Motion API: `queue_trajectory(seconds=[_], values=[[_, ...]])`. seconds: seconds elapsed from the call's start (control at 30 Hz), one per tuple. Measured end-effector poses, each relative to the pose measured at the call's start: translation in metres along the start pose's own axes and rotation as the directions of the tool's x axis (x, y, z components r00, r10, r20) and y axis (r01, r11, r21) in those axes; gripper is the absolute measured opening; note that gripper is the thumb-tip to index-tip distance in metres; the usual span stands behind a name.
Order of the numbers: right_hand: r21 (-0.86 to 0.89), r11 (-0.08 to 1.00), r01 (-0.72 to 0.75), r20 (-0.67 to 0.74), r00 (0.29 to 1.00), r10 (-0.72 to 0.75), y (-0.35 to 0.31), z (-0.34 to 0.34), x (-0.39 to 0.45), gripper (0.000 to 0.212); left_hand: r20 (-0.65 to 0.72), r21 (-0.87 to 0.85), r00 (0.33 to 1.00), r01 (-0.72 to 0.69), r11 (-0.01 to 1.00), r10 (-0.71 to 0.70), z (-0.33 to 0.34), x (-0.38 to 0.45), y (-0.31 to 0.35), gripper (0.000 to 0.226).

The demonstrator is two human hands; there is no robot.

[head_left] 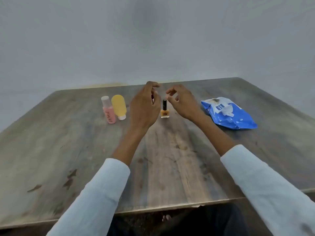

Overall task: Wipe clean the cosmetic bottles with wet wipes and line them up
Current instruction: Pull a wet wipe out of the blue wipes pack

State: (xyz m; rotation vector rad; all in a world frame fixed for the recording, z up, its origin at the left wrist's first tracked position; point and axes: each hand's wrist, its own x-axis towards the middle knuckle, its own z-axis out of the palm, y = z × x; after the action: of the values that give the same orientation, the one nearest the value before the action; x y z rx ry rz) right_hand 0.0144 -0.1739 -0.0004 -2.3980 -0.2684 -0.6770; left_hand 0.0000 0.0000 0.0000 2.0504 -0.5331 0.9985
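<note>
We note the orange nail polish bottle (165, 111) upright, black-capped, between left hand (144, 108) and right hand (183, 103), both loosely curled, empty; its label is illegible.

Near half of worn grey-brown wooden table (51, 150) bare: open approach. Far row obstructs: pink clear-capped bottle (108, 109) touching inverted yellow bottle (119, 106); small orange black-capped polish bottle (165, 109) centre; blue plastic wipes pack (229, 113) right, gaps between.

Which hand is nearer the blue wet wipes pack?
Right. The right hand hovers between the nail polish bottle and the wet wipes pack; the left hand is beyond the bottle.
</note>
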Motion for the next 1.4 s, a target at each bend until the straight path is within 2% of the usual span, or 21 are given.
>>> queue_trajectory(seconds=[0.17, 0.27, 0.43, 0.57, 0.67, 0.77, 0.9, 1.07, 1.23, 1.33, 1.4], values=[[-0.143, 0.99, 0.015, 0.027, 1.0, -0.011, 0.005, 0.014, 0.001, 0.016, 0.028, -0.069, 0.994, 0.111, 0.991, -0.11, 0.003, -0.01, -0.009, 0.02], [-0.147, 0.989, 0.022, 0.031, 0.999, -0.018, 0.005, 0.016, 0.003, 0.014, 0.067, -0.084, 0.99, 0.127, 0.988, -0.122, 0.006, -0.008, -0.012, 0.019], [-0.134, 0.99, 0.034, 0.025, 0.999, -0.031, 0.004, 0.013, 0.003, 0.007, 0.108, -0.002, 0.988, 0.11, 0.994, -0.109, 0.008, -0.014, -0.016, 0.018], [-0.144, 0.989, 0.034, 0.066, 0.998, -0.024, -0.002, 0.002, 0.001, 0.007, 0.199, 0.013, 0.969, 0.145, 0.989, -0.144, 0.005, -0.02, -0.023, 0.021], [-0.115, 0.992, 0.054, 0.111, 0.993, -0.041, -0.007, -0.008, -0.004, 0.007, 0.325, 0.044, 0.931, 0.163, 0.986, -0.169, 0.001, -0.025, -0.025, 0.039], [-0.061, 0.996, 0.065, 0.196, 0.979, -0.052, -0.01, -0.014, -0.017, 0.005, 0.488, 0.053, 0.857, 0.163, 0.985, -0.168, -0.001, -0.027, -0.022, 0.06], [-0.019, 0.996, 0.091, 0.22, 0.972, -0.085, -0.009, -0.016, -0.032, 0.007, 0.617, 0.101, 0.768, 0.138, 0.985, -0.171, 0.002, -0.026, -0.019, 0.066], [0.038, 0.995, 0.09, 0.195, 0.976, -0.096, -0.009, -0.018, -0.042, 0.007, 0.645, 0.157, 0.743, 0.1, 0.982, -0.179, 0.008, -0.027, -0.029, 0.049], [0.093, 0.995, 0.046, 0.149, 0.987, -0.059, -0.001, -0.031, -0.054, 0.012, 0.621, 0.123, 0.77, 0.085, 0.989, -0.143, 0.012, -0.029, -0.028, 0.046], [0.052, 0.999, 0.002, 0.088, 0.996, -0.007, 0.013, -0.045, -0.063, 0.011, 0.603, 0.061, 0.788, 0.108, 0.992, -0.123, 0.016, -0.03, -0.024, 0.035], [-0.034, 0.999, -0.037, 0.025, 0.999, 0.038, 0.025, -0.059, -0.069, 0.01, 0.588, 0.031, 0.804, 0.095, 0.995, -0.095, 0.018, -0.032, -0.019, 0.026]])
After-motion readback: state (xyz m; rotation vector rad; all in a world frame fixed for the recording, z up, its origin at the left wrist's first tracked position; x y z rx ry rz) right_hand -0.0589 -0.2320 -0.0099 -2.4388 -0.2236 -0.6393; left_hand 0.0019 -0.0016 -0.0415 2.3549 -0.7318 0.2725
